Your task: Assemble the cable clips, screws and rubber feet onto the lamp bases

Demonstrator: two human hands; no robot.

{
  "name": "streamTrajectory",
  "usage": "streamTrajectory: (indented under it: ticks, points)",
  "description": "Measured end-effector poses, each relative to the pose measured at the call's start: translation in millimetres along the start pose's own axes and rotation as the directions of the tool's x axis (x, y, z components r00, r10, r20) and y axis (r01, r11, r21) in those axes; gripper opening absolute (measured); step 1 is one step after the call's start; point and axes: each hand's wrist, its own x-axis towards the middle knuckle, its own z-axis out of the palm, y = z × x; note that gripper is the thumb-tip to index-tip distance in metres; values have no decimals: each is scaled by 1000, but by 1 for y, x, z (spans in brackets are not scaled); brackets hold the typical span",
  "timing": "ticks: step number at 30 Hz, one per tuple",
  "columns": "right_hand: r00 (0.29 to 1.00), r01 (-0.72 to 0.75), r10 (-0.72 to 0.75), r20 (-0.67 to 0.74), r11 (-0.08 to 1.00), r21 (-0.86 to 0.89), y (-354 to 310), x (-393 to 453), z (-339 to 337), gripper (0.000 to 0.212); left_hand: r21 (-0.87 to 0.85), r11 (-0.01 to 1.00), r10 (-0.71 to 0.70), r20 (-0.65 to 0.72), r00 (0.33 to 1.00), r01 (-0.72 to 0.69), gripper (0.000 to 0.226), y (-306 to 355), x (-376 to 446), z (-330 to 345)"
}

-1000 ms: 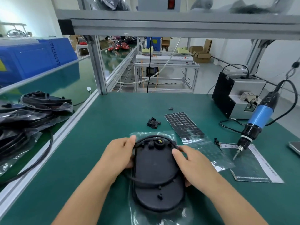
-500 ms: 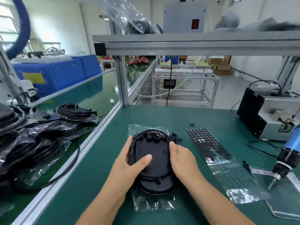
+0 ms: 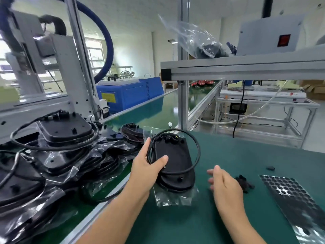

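One black lamp base [image 3: 173, 161] with its looped cord [image 3: 197, 148] lies on a clear bag [image 3: 173, 198] at the green table's [image 3: 246, 155] left edge; the left hand [image 3: 147, 166] grips its side, thumb on top. The right hand [image 3: 225, 187] hovers just beside it, fingers relaxed. Right: a clump of clips [image 3: 245, 183], one sheet of rubber feet [image 3: 288, 196]. Left: bagged bases [image 3: 58, 152] piled up.

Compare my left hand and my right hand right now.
The left hand grips the lamp base, thumb on top; the right hand holds nothing. The left touches the base; the right hangs apart, fingers relaxed. Both are bare, over the green table.
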Motion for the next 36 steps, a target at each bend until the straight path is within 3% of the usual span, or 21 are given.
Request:
streamTrajectory:
  ticks: [7,11,15,18,19,20,21,22,24,27,30,36]
  points:
    - [995,-32,36,90,999,-38,13,3,-1,37,94,990,-80,-234,969,104,77,54,118,-34]
    - [995,-25,30,99,999,-46,13,2,-3,38,337,932,-7,-343,939,130,76,65,170,-47]
    - [993,-30,35,108,998,-50,12,2,-4,38,475,846,-25,-416,909,241,65,55,196,-48]
    - [992,-36,42,116,998,-47,14,3,-4,37,704,641,-33,-372,928,305,48,41,207,-49]
    - [992,-40,47,118,997,-58,14,3,-4,37,715,627,-25,-377,926,309,45,40,206,-47]
    - [992,-38,46,118,997,-72,14,4,-3,37,673,676,-23,-387,922,299,44,39,204,-47]
    - [992,-34,44,115,996,-87,14,5,-2,36,596,730,-82,-410,909,335,43,41,201,-47]
    - [993,-28,39,111,995,-98,15,6,-1,36,591,715,-119,-424,898,374,42,44,200,-49]
    - [994,-17,28,109,995,-98,17,7,0,36,802,508,-6,-362,932,315,39,46,195,-49]
    - [995,3,6,105,996,-88,19,7,0,35,775,523,41,-438,898,354,36,48,188,-43]
    - [995,14,-7,97,997,-78,21,8,1,35,800,458,105,-482,870,388,37,39,189,-43]
    - [995,12,-4,98,996,-84,20,8,1,34,914,230,136,-369,919,333,37,39,188,-41]
